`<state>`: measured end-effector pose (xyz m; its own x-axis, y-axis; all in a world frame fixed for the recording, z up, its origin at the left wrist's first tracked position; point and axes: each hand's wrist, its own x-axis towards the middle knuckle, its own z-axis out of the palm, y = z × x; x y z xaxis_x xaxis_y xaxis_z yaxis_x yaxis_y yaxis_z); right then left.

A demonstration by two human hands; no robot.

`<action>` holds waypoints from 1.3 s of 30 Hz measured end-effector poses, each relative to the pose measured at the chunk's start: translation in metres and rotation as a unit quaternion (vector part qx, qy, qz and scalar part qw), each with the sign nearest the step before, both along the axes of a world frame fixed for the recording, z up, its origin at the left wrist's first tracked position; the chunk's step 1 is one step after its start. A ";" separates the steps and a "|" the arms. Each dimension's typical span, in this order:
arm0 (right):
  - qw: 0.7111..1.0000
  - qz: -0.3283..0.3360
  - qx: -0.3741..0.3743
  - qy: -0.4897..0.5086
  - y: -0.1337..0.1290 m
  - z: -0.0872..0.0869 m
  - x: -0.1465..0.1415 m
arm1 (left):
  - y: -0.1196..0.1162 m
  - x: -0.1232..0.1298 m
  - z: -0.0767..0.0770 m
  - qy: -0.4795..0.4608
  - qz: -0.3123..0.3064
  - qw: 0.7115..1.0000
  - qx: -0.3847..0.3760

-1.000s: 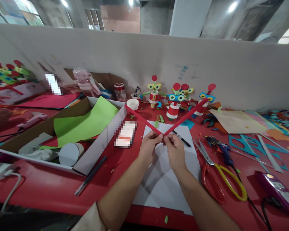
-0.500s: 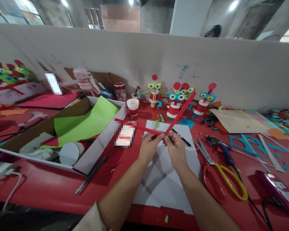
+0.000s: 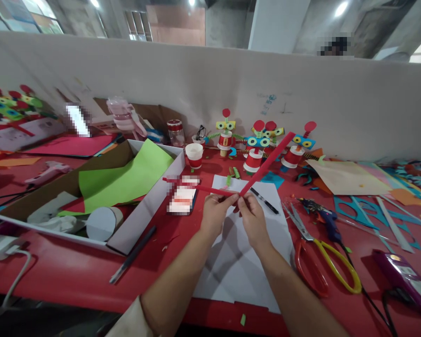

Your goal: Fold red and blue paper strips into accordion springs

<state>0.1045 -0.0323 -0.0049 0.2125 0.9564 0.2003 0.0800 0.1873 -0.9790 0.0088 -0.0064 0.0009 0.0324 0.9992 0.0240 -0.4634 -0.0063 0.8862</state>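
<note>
Two red paper strips meet in a V between my fingertips, above a white sheet (image 3: 242, 267). My left hand (image 3: 215, 215) pinches the corner where the left red strip (image 3: 210, 189) ends; that strip points left over a phone (image 3: 182, 199). Close against it, my right hand (image 3: 254, 217) pinches the base of the right red strip (image 3: 270, 159), which slants up and right. Whether the strips are joined is hidden by the fingers. A black pen (image 3: 264, 201) lies on the sheet beside my right hand.
Scissors (image 3: 323, 248), a glue gun (image 3: 324, 217) and a purple device (image 3: 403, 276) lie right. An open box (image 3: 140, 220) with green paper stands left. Behind are a paper cup (image 3: 194, 157) and several cup figures (image 3: 254, 159) before a white partition (image 3: 161, 75).
The right strip has swung slightly outward to the right, and the left strip's far end has dipped a little. Both hands have shifted only slightly and keep their pinch.
</note>
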 end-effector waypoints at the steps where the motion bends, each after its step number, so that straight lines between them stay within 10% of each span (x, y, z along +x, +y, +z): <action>1: 1.000 0.000 0.002 -0.015 0.000 -0.001 0.000 | 0.000 0.000 0.000 -0.009 -0.007 1.000 -0.008; 17: 0.994 -0.061 0.074 -0.044 -0.001 0.004 0.007 | -0.008 -0.001 0.026 0.053 -0.067 0.996 0.015; 24: 1.000 -0.012 0.000 -0.008 -0.001 0.004 -0.002 | -0.002 -0.012 0.019 0.121 0.065 0.979 0.153; 39: 0.996 -0.050 0.050 0.047 -0.006 0.000 0.001 | -0.013 -0.006 0.018 0.013 -0.024 0.998 0.057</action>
